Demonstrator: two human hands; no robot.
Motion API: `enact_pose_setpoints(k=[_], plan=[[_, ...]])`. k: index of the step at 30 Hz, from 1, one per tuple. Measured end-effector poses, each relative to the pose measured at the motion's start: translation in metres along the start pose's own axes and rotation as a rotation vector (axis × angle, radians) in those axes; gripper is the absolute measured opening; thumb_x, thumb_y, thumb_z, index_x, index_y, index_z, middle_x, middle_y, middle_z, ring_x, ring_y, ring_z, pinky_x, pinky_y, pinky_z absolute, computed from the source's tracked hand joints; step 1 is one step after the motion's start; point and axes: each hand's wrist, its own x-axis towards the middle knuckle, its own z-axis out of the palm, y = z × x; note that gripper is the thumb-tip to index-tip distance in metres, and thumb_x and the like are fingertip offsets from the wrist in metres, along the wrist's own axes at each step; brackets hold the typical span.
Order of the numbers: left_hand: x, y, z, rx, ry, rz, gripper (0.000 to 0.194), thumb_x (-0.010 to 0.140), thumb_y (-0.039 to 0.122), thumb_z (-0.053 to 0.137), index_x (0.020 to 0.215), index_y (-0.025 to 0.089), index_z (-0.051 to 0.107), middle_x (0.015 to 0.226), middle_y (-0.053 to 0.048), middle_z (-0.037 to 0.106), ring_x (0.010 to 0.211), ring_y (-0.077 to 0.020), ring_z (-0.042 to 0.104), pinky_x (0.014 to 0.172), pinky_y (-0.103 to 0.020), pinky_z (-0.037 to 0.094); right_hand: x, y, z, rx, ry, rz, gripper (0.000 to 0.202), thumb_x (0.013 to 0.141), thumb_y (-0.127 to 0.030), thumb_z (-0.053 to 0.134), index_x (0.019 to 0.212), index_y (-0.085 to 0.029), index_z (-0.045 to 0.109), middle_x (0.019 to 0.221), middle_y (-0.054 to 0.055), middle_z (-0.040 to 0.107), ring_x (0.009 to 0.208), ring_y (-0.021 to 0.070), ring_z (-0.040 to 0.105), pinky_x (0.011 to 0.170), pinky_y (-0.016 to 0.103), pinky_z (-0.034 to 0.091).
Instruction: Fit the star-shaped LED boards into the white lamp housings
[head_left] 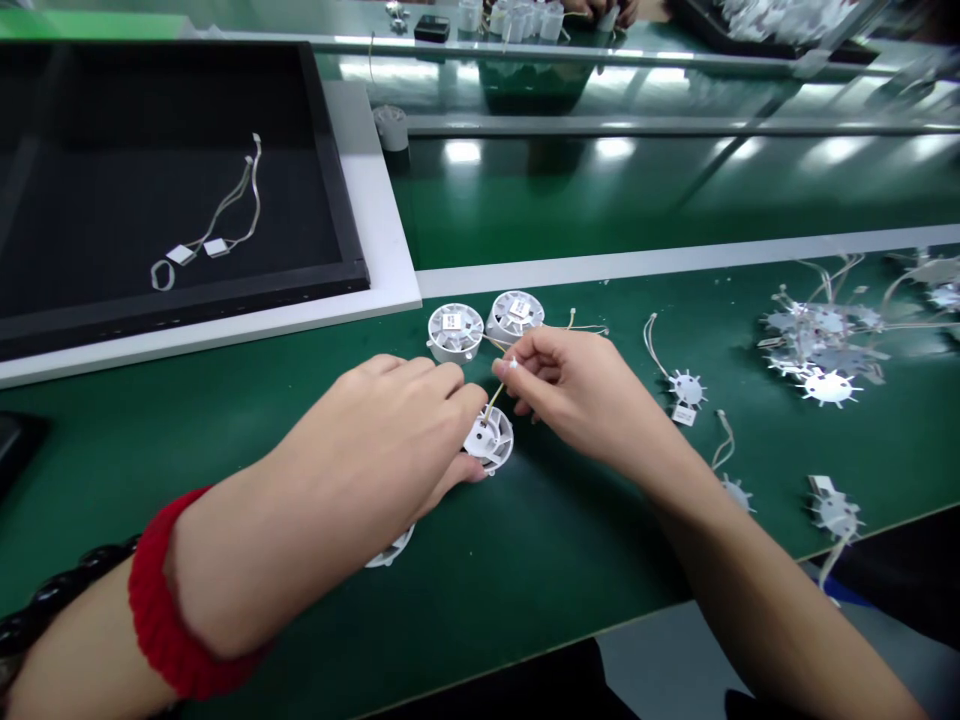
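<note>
1. Green work surface (pixel 585 560) extends across the view, with bright reflections in its far part.
2. Right hand (pixel 564 385): thumb and forefinger are pinched together on a thin pale cable (pixel 493 400), near its white tip; the other fingers are curled.
3. Left hand (pixel 405 410): thumb and fingers grip the edge of a round white housing (pixel 496 447); the fingertips are hidden. A red band (pixel 169 600) circles the wrist.
4. Position of the housing: low between the 2 hands, near the centre of the view, with the cable rising from it toward the right hand.
5. Beyond the hands: 2 labelled housings (pixel 455 335) stand side by side; 1 more white part (pixel 391 552) is mostly hidden by the left forearm.
6. Right side: 3 toothed discs (pixel 686 388) with wires lie well apart; a pile of similar discs (pixel 821 345) lies farther away.
7. Left side: a black tray (pixel 112 200) holds 2 wired pieces (pixel 180 254) and a pale loop (pixel 162 275).
8. Far edge: another person's hands (pixel 607 12) appear beside several white cylinders (pixel 525 20).
</note>
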Motion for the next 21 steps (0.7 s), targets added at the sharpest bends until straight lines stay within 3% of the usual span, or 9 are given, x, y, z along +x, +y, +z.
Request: enact_pose_setpoints(k=[6, 10, 12, 18, 21], plan=[[-0.003, 0.002, 0.003, -0.04, 0.003, 0.004, 0.036, 0.092, 0.037, 0.077, 0.125, 0.022, 0.072, 0.111, -0.007, 0.076, 0.095, -0.0342, 0.075, 0.076, -0.048, 0.059, 0.001, -0.002, 0.005, -0.39, -0.078, 0.077, 0.016, 0.098, -0.02, 0.061, 0.082, -0.019, 0.063, 0.077, 0.002, 0.07, 0.067, 0.0154, 0.055, 0.061, 0.03, 0.031], [-0.002, 0.01, 0.013, 0.001, 0.091, 0.0, 0.046, 0.085, 0.045, 0.083, 0.125, 0.023, 0.073, 0.103, -0.008, 0.076, 0.087, -0.0366, 0.075, 0.071, -0.054, 0.063, 0.002, -0.006, 0.004, -0.405, -0.117, 0.07, 0.014, 0.1, -0.02, 0.058, 0.089, -0.018, 0.066, 0.082, 0.004, 0.071, 0.072, 0.0163, 0.056, 0.062, 0.029, 0.031], [-0.001, 0.012, 0.02, 0.08, 0.147, 0.007, 0.045, 0.085, 0.043, 0.084, 0.122, 0.022, 0.075, 0.099, -0.008, 0.076, 0.084, -0.0366, 0.076, 0.066, -0.052, 0.063, 0.002, -0.005, 0.003, -0.397, -0.124, 0.058, 0.016, 0.102, -0.022, 0.056, 0.092, -0.017, 0.067, 0.082, 0.004, 0.072, 0.072, 0.0162, 0.056, 0.062, 0.029, 0.031], [-0.002, 0.002, 0.035, 0.181, 0.162, 0.032, 0.035, 0.091, 0.025, 0.075, 0.126, 0.027, 0.075, 0.11, -0.007, 0.077, 0.071, -0.0288, 0.075, 0.043, -0.033, 0.044, 0.003, 0.0, 0.005, -0.414, -0.124, 0.041, 0.018, 0.103, -0.024, 0.057, 0.092, -0.018, 0.07, 0.082, 0.004, 0.074, 0.073, 0.0165, 0.059, 0.062, 0.029, 0.032], [-0.003, -0.008, 0.034, 0.034, 0.262, 0.104, 0.035, 0.091, 0.013, 0.065, 0.123, 0.024, 0.075, 0.11, -0.008, 0.077, 0.068, -0.0272, 0.073, 0.041, -0.031, 0.037, 0.002, -0.004, -0.004, -0.419, -0.146, 0.034, 0.02, 0.102, -0.024, 0.059, 0.087, -0.018, 0.071, 0.081, 0.005, 0.075, 0.072, 0.0173, 0.061, 0.062, 0.029, 0.033]])
